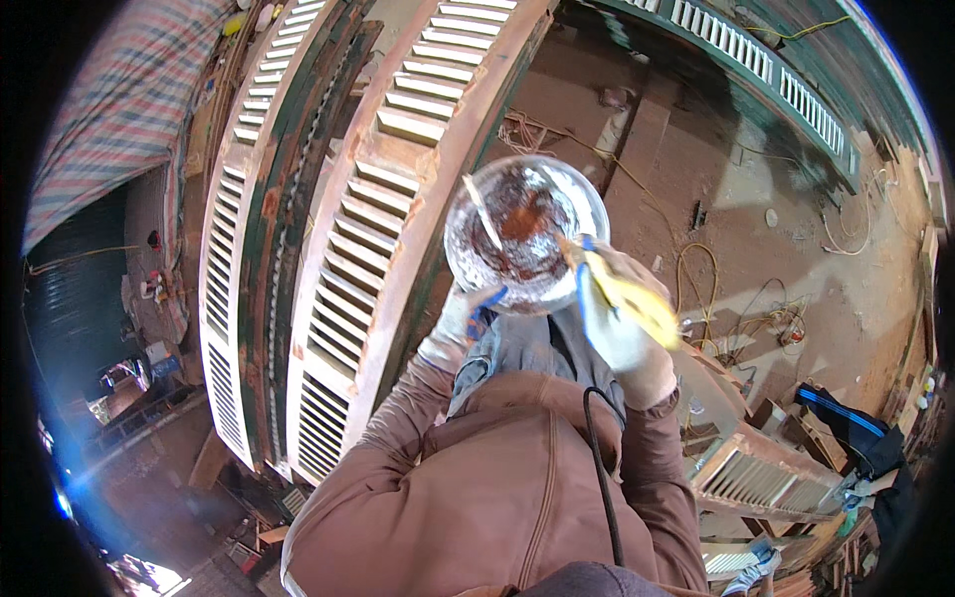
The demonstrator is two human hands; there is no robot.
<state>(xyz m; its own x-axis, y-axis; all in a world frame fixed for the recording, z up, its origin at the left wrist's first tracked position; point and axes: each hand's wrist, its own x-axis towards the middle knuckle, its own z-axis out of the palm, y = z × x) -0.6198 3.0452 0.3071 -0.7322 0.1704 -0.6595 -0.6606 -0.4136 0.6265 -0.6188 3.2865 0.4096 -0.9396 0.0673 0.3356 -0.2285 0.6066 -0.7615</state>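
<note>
Gripping the bowl (595,199) edge-only, left hand (463,319) is kinda risking spills; right hand (624,336) is pinching a yellow tool (640,302).

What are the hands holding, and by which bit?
The left hand holds the bowl by its near left edge; the right hand holds a blurred yellow tool near its bowl-side end.

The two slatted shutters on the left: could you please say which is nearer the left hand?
The right shutter, beside the left hand; the left shutter is farther off.
</note>
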